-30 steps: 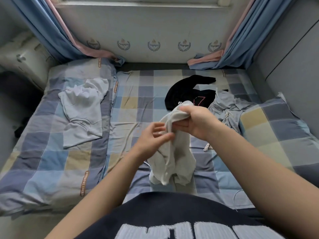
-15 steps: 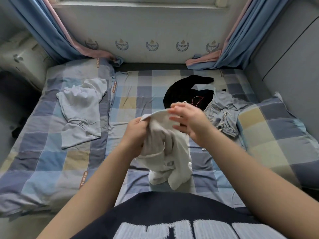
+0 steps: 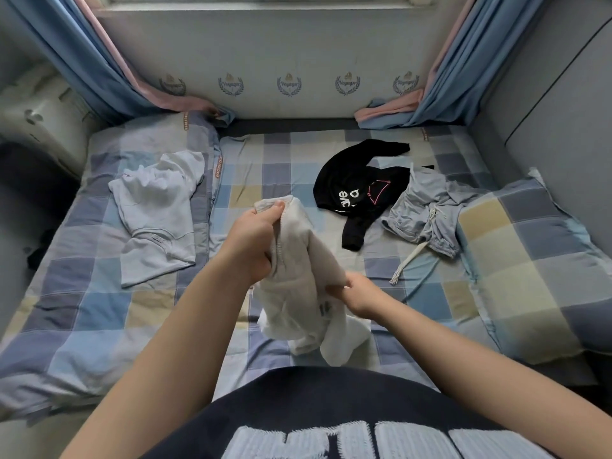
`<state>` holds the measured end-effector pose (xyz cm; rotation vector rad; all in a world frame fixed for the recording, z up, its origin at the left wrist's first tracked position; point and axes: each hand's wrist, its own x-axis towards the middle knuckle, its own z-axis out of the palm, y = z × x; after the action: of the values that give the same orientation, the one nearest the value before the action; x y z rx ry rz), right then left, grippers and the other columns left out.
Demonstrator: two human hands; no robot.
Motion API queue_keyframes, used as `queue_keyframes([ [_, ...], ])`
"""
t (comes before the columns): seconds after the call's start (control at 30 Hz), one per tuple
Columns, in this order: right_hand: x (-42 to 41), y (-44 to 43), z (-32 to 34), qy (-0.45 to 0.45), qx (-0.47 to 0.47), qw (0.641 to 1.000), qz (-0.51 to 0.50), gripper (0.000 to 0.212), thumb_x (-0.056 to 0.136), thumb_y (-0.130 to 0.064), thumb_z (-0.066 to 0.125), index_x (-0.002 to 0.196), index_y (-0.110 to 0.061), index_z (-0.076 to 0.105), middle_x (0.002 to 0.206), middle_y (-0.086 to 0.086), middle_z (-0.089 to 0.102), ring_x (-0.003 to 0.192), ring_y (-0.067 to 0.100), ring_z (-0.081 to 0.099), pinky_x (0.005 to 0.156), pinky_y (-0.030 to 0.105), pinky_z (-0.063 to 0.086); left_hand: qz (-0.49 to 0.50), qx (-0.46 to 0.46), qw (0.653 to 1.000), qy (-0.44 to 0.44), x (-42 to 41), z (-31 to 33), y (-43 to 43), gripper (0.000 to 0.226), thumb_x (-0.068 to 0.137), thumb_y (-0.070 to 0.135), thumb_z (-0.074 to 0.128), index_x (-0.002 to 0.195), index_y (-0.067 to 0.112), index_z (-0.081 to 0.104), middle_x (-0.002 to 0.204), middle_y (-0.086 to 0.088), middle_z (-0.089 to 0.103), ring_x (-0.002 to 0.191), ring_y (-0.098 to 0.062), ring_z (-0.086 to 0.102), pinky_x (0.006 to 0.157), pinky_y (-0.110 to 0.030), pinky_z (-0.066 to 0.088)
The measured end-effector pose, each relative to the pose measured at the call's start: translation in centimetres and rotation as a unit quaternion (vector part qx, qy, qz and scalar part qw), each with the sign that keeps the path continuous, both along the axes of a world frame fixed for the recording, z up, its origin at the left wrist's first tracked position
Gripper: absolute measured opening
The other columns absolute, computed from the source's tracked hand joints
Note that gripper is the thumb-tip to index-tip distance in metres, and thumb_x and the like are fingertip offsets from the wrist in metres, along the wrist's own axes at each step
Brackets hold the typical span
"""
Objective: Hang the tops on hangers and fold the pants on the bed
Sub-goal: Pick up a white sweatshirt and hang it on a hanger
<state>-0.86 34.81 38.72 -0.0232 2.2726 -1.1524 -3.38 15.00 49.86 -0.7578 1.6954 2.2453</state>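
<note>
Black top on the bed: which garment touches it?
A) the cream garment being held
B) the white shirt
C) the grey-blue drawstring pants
C: the grey-blue drawstring pants lie against the right edge of the black top; the white shirt lies far left, and the cream garment is held up apart from it.

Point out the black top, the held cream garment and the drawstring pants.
black top (image 3: 344,173), head view, body above the lettering
cream garment (image 3: 304,260), head view, middle fold
drawstring pants (image 3: 420,207), head view, crumpled middle
</note>
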Motion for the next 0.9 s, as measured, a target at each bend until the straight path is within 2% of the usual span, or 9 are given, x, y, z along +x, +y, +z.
queue_keyframes([
  [0.13, -1.1, 1.0, 1.2, 0.017, -0.068, 0.991, -0.112, 0.031, 0.103, -0.007, 0.047, 0.083, -0.02, 0.066, 0.072, -0.012, 0.069, 0.072, 0.006, 0.063, 0.06, 0.016, 0.049, 0.041, -0.037, 0.998, 0.03, -0.7, 0.1, -1.6, 0.026, 0.102, 0.026, 0.058, 0.118, 0.008, 0.069, 0.105, -0.016, 0.075, 0.091, -0.026, 0.075, 0.069, -0.038, 0.062],
  [0.23, -2.6, 1.8, 3.6, 0.06, -0.087, 0.981, -0.163, 0.031, 0.103, -0.011, 0.045, 0.074, -0.01, 0.055, 0.061, -0.007, 0.057, 0.058, 0.006, 0.052, 0.059, 0.026, 0.041, 0.036, -0.181, 0.981, 0.054, -1.1, -0.7, -3.1, 0.031, 0.098, 0.036, 0.062, 0.112, 0.01, 0.07, 0.106, -0.01, 0.073, 0.102, -0.027, 0.07, 0.092, -0.05, 0.058],
  [0.3, -3.5, 2.0, 5.2, 0.069, -0.126, 0.97, -0.194, 0.032, 0.105, -0.02, 0.047, 0.085, 0.004, 0.055, 0.076, 0.007, 0.053, 0.071, 0.019, 0.047, 0.067, 0.035, 0.037, -0.013, -0.307, 0.949, 0.067, -0.7, -1.5, -3.2, 0.045, 0.095, 0.041, 0.066, 0.129, 0.012, 0.062, 0.126, -0.005, 0.065, 0.12, -0.024, 0.06, 0.103, -0.047, 0.05],
  [0.37, -4.1, 1.6, 6.8, 0.058, -0.167, 0.958, -0.227, 0.027, 0.104, -0.02, 0.048, 0.091, 0.001, 0.06, 0.084, 0.011, 0.054, 0.079, 0.025, 0.047, 0.068, 0.039, 0.037, -0.042, -0.372, 0.923, 0.087, 0.4, -2.2, -2.4, 0.064, 0.091, 0.04, 0.071, 0.146, 0.017, 0.047, 0.145, -0.005, 0.053, 0.132, -0.022, 0.049, 0.11, -0.042, 0.043],
  [0.5, -4.2, 0.0, 9.6, 0.016, -0.235, 0.935, -0.267, 0.024, 0.103, -0.013, 0.047, 0.103, 0.001, 0.066, 0.09, 0.019, 0.061, 0.083, 0.029, 0.058, 0.076, 0.042, 0.047, -0.227, -0.326, 0.91, 0.117, 2.5, -3.7, 0.3, 0.042, 0.084, 0.039, 0.079, 0.118, 0.019, 0.066, 0.111, 0.004, 0.069, 0.097, -0.008, 0.066, 0.087, -0.027, 0.056],
  [0.6, -4.1, -0.8, 11.1, -0.009, -0.286, 0.916, -0.281, 0.024, 0.105, -0.014, 0.045, 0.104, -0.002, 0.066, 0.092, 0.016, 0.066, 0.088, 0.025, 0.065, 0.082, 0.039, 0.052, -0.328, -0.276, 0.898, 0.1, 3.8, -5.0, 2.6, 0.057, 0.076, 0.049, 0.082, 0.123, 0.028, 0.058, 0.112, 0.015, 0.065, 0.097, 0.002, 0.064, 0.08, -0.024, 0.057],
  [0.67, -4.0, -1.1, 12.1, -0.027, -0.322, 0.905, -0.278, 0.026, 0.105, -0.014, 0.044, 0.109, 0.0, 0.066, 0.097, 0.017, 0.068, 0.093, 0.025, 0.067, 0.082, 0.037, 0.055, -0.295, -0.307, 0.897, 0.119, 4.2, -5.8, 3.9, 0.058, 0.076, 0.054, 0.079, 0.122, 0.029, 0.056, 0.111, 0.014, 0.066, 0.1, -0.005, 0.063, 0.08, -0.029, 0.055],
  [0.8, -4.4, -1.1, 12.7, -0.024, -0.364, 0.887, -0.283, 0.025, 0.104, -0.011, 0.047, 0.118, 0.003, 0.062, 0.1, 0.019, 0.065, 0.096, 0.028, 0.065, 0.088, 0.039, 0.054, -0.241, -0.32, 0.9, 0.17, 3.6, -6.5, 4.4, 0.011, 0.094, 0.046, 0.064, 0.088, 0.037, 0.065, 0.08, 0.022, 0.069, 0.078, 0.003, 0.063, 0.062, -0.015, 0.043],
  [0.9, -4.4, -0.1, 12.1, 0.01, -0.338, 0.905, -0.256, 0.019, 0.1, -0.014, 0.058, 0.119, -0.013, 0.055, 0.11, 0.008, 0.066, 0.098, 0.021, 0.064, 0.087, 0.04, 0.053, -0.147, -0.305, 0.93, 0.146, 2.9, -7.0, 3.3, 0.024, 0.101, 0.037, 0.057, 0.081, 0.029, 0.067, 0.078, 0.013, 0.069, 0.072, 0.003, 0.062, 0.064, -0.023, 0.045],
])
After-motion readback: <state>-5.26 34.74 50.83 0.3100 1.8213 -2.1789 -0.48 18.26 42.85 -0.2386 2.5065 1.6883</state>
